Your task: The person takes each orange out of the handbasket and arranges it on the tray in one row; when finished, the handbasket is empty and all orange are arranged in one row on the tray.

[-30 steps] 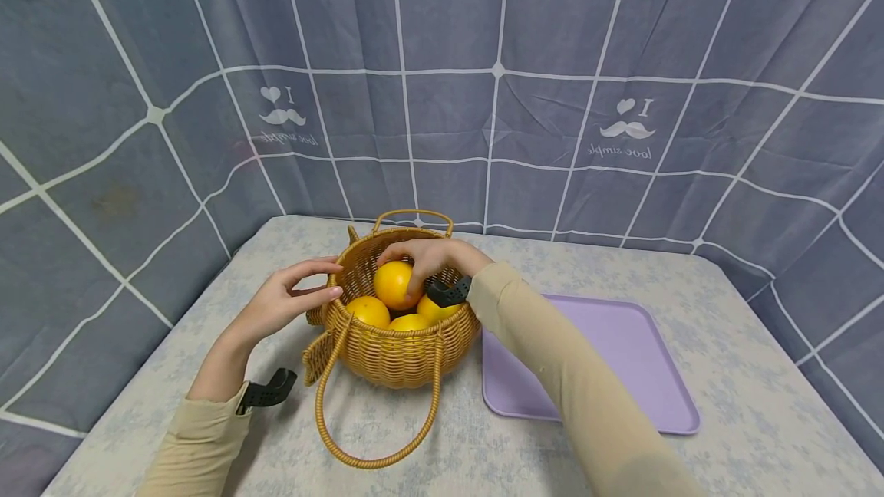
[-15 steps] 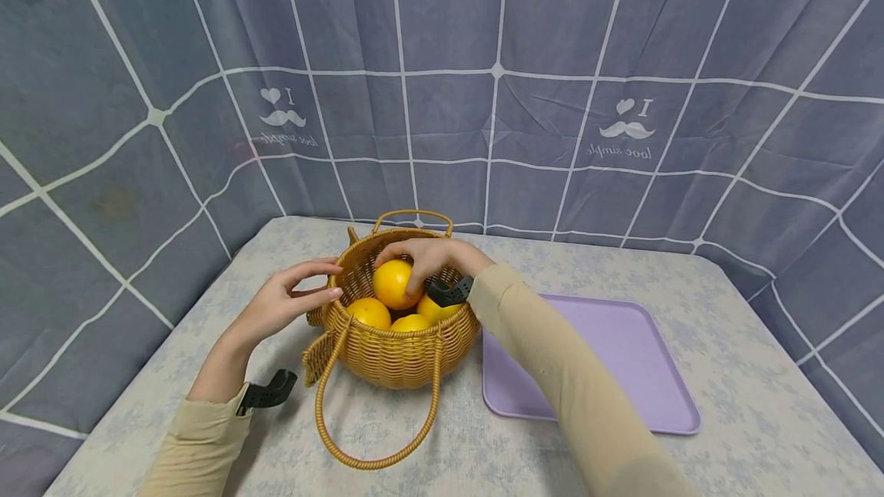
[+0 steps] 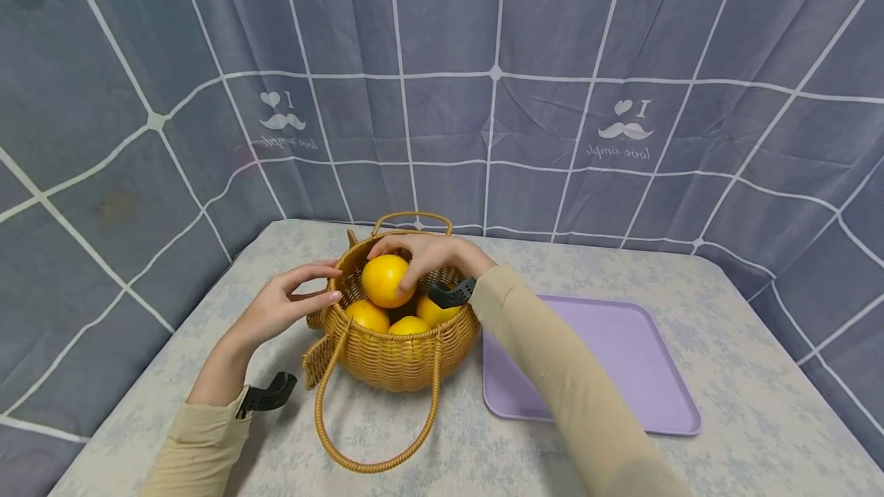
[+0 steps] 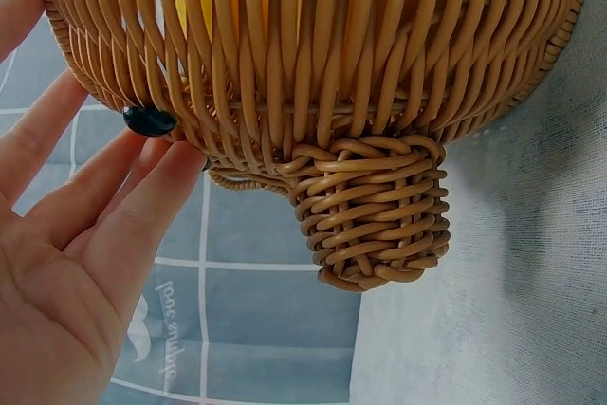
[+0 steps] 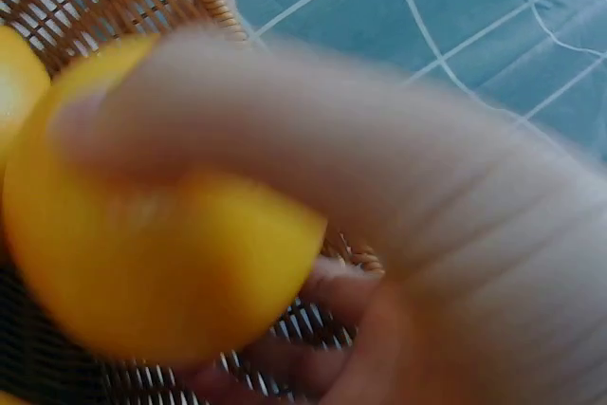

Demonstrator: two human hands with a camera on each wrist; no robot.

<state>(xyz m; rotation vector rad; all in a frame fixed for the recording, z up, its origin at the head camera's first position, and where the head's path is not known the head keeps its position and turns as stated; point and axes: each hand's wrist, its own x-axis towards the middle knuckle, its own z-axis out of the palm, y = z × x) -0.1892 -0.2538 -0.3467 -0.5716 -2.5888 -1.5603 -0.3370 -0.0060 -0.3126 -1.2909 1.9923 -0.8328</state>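
Note:
Inside a wicker basket (image 3: 394, 365) my right hand (image 3: 430, 255) grips an orange (image 3: 382, 281), thumb on one side and fingers on the other. The right wrist view shows the same orange (image 5: 142, 253) large and blurred under the thumb. Below it lie more oranges (image 3: 367, 316) in the basket. My left hand (image 3: 279, 301) rests its fingertips against the basket's left rim. In the left wrist view, nearly straight fingers touch the woven outer wall (image 4: 313, 45), beside a dark round bead (image 4: 150, 120) and a woven stub (image 4: 375, 215).
A flat lilac tray (image 3: 621, 351) lies right of the basket, partly under my right forearm. One basket handle (image 3: 373, 468) droops forward onto the cloth-covered table (image 3: 732, 328); the other stands at the back. A grey-blue checked curtain (image 3: 552, 121) encloses the table's back and sides.
My right hand has lifted the orange slightly and shifted it a little to the left within the basket. My left hand stays at the rim.

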